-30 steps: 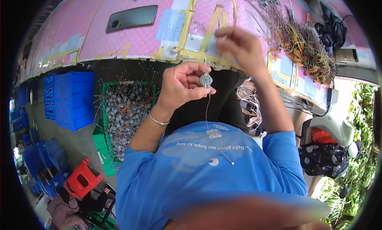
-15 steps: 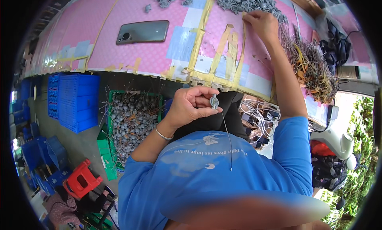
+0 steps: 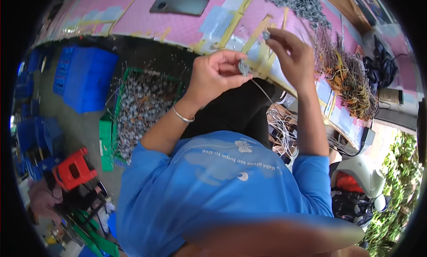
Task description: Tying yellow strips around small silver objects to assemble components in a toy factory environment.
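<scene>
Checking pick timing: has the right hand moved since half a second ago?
Yes: the right hand has drawn back from the grey parts pile, toward the person's body.

Grey part (image 3: 243, 68), pink tabletop (image 3: 138, 21), blue shirt (image 3: 222, 177)

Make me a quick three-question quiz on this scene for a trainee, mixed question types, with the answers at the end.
1. Multiple choice. Which of these lies on the table?
A) red stool
B) phone
C) green crate

2. True or false. The right hand is empty.

3. Fill in the gap. The hand that pinches the grey part, with a bracelet on its wrist, is the ____ hand.

Key:
1. B
2. False: it holds a small grey piece at its fingertips.
3. left
</scene>
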Action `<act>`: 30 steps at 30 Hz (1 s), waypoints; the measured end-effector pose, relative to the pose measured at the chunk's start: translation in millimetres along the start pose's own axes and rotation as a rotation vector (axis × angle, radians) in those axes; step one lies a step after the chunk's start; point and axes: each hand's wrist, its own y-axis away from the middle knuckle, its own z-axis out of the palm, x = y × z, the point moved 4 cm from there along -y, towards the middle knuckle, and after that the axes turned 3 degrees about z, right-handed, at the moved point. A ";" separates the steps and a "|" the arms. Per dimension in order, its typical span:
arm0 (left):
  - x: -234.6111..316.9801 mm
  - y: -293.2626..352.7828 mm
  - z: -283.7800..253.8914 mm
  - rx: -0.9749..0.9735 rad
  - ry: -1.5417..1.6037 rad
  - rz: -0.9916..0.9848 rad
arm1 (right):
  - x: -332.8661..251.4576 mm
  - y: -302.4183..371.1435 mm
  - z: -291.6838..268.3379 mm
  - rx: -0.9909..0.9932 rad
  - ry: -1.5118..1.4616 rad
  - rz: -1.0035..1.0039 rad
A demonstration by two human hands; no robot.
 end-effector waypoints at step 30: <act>8.5 26.7 11.9 -0.054 -0.220 0.121 | -9.0 94.7 32.2 -0.055 -0.613 0.325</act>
